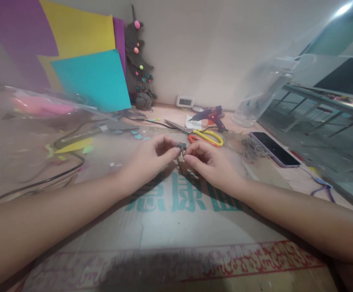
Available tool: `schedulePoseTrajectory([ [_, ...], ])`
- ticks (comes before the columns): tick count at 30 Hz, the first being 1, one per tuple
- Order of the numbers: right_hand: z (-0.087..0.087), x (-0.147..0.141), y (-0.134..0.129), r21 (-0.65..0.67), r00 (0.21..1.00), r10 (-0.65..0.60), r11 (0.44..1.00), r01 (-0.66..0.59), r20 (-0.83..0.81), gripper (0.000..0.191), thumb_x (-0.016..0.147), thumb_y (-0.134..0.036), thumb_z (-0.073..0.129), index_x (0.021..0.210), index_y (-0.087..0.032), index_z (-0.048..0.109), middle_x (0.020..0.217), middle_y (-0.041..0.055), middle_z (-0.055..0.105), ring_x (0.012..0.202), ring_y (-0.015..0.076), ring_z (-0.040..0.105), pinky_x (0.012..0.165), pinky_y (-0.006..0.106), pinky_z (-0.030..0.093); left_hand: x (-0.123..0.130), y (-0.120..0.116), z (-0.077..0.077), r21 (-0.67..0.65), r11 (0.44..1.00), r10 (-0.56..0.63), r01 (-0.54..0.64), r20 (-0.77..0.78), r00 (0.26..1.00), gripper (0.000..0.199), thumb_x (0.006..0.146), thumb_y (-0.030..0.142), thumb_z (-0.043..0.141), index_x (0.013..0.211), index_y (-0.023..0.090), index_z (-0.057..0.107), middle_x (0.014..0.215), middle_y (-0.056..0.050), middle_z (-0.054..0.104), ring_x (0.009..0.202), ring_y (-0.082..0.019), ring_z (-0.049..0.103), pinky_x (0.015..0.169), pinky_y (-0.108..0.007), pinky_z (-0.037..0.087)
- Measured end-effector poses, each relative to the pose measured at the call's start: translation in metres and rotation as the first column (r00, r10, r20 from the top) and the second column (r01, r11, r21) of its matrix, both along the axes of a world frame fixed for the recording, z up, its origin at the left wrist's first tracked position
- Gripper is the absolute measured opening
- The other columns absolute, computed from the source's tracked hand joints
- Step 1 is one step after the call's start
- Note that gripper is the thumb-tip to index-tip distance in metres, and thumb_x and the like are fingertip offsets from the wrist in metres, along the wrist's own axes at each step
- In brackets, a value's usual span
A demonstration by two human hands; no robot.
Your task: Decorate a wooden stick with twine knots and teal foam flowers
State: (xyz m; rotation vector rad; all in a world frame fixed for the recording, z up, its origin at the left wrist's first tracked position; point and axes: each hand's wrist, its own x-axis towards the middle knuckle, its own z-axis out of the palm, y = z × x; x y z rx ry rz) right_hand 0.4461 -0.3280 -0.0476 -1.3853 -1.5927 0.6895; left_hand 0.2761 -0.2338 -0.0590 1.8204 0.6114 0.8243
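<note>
A small dark grey-green knotted piece of cord (181, 147) is held above the printed board at the centre. My left hand (155, 158) pinches it from the left between thumb and fingertips. From the right, my right hand (212, 164) has thumb and index finger closed on a strand at the piece's side. A thin end hangs down between the hands. Just beyond my right hand lie scissors (206, 137) with yellow and orange handles. The piece's fine detail is too small to make out.
Behind the scissors stands a dark glue gun (208, 115). To the right are a tangle of grey cord (253, 149), a phone (274, 149) and a clear plastic jug (257, 95). A black cable (51, 176) curves across the left. Coloured sheets (93, 81) and a decorated hanging (138, 52) stand at the back.
</note>
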Motion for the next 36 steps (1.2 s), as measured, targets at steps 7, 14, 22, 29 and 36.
schedulePoseTrajectory([
  [7,0.004,0.0021,0.0007,0.092,0.993,-0.104,0.99,0.109,-0.055,0.02,0.095,-0.04,0.057,0.093,-0.022,0.051,0.073,-0.0038,0.053,0.055,0.0098,0.044,0.051,0.025,0.036,0.0011,-0.0018,0.0025,-0.021,1.0,-0.004,0.005,0.017,1.0,0.016,0.086,0.033,0.066,0.088,0.018,0.061,0.087,-0.002,0.068,0.073,-0.015,0.065,0.07,-0.028,0.052],
  [14,0.0027,0.0035,0.0027,0.1,0.991,-0.103,0.99,0.095,0.084,0.016,0.093,-0.031,0.058,0.102,-0.019,0.063,0.084,0.0011,0.064,0.07,0.0138,0.056,0.065,0.028,0.044,0.0002,-0.0008,-0.0014,-0.018,0.999,-0.028,0.029,0.019,0.999,0.017,0.088,0.033,0.064,0.092,0.017,0.063,0.089,-0.002,0.068,0.076,-0.015,0.064,0.07,-0.027,0.051],
  [22,0.0,0.004,0.004,0.103,0.991,-0.124,0.988,0.119,0.045,0.011,0.092,-0.03,0.058,0.089,-0.019,0.059,0.071,-0.0035,0.055,0.06,0.0104,0.049,0.058,0.026,0.041,0.0032,-0.0058,0.0008,-0.125,0.983,-0.125,0.131,0.054,0.991,0.021,0.086,0.027,0.066,0.103,0.016,0.063,0.096,-0.003,0.07,0.086,-0.017,0.068,0.079,-0.031,0.054],
  [29,0.0012,0.0035,0.0042,0.094,0.984,-0.148,0.986,0.139,0.098,0.013,0.091,-0.031,0.059,0.088,-0.019,0.059,0.069,-0.0037,0.056,0.057,0.0103,0.049,0.056,0.025,0.04,0.0017,-0.0079,0.0029,-0.071,0.991,-0.116,0.117,0.025,0.993,0.022,0.088,0.032,0.065,0.103,0.015,0.064,0.095,-0.004,0.07,0.084,-0.017,0.067,0.077,-0.03,0.054],
  [36,0.003,0.0026,0.0019,0.131,0.975,-0.137,0.985,0.115,0.175,0.011,0.09,-0.029,0.059,0.086,-0.019,0.061,0.071,-0.0014,0.061,0.062,0.0118,0.054,0.057,0.025,0.042,-0.0015,-0.0067,0.0059,0.055,0.996,-0.066,0.069,-0.049,0.997,0.022,0.092,0.037,0.058,0.095,0.017,0.066,0.09,-0.004,0.07,0.085,-0.019,0.065,0.077,-0.031,0.051],
])
